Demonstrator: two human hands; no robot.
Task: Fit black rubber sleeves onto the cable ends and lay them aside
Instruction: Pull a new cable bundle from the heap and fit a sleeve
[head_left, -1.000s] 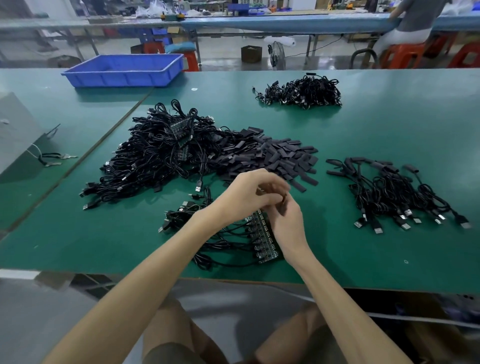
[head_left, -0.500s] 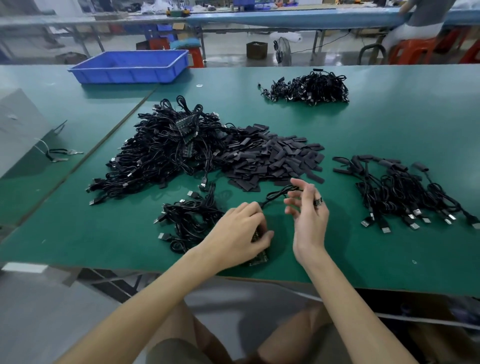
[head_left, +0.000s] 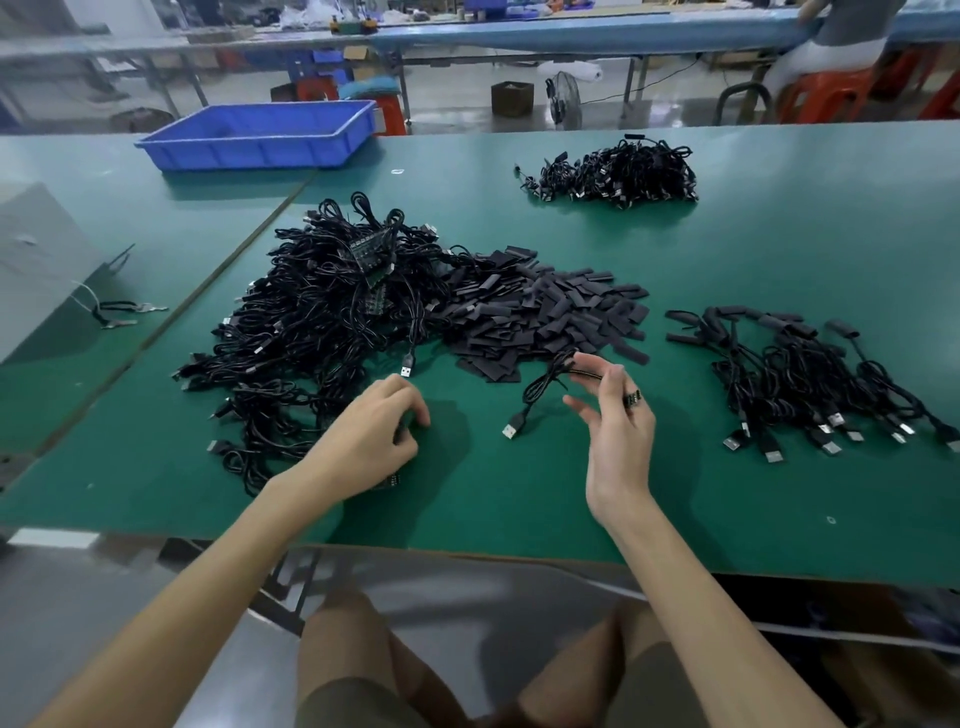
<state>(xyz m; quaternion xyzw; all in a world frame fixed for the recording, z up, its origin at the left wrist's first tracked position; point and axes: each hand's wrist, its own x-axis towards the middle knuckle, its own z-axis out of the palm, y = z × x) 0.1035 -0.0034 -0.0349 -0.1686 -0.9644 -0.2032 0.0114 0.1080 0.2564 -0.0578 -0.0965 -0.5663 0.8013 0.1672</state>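
Black rubber sleeves (head_left: 545, 317) lay heaped mid-counter (head_left: 519, 499), touching the large tangle of unsleeved cables (head_left: 322, 322) on their left.

Head view: my right hand (head_left: 618, 431) held one cable (head_left: 540, 387) above the counter, pinched near the tips of the upper fingers (head_left: 608, 384). Its USB plug hung free, and no sleeve showed on it. My left hand (head_left: 374, 436) rested on the counter, fingers curled over a dark part; whether they gripped it could not be told.

Progress, as judged: a small group of sleeved cables (head_left: 810, 384) lay aside on the right, and the far larger tangle remained. The held cable's other end was hidden behind my right hand.
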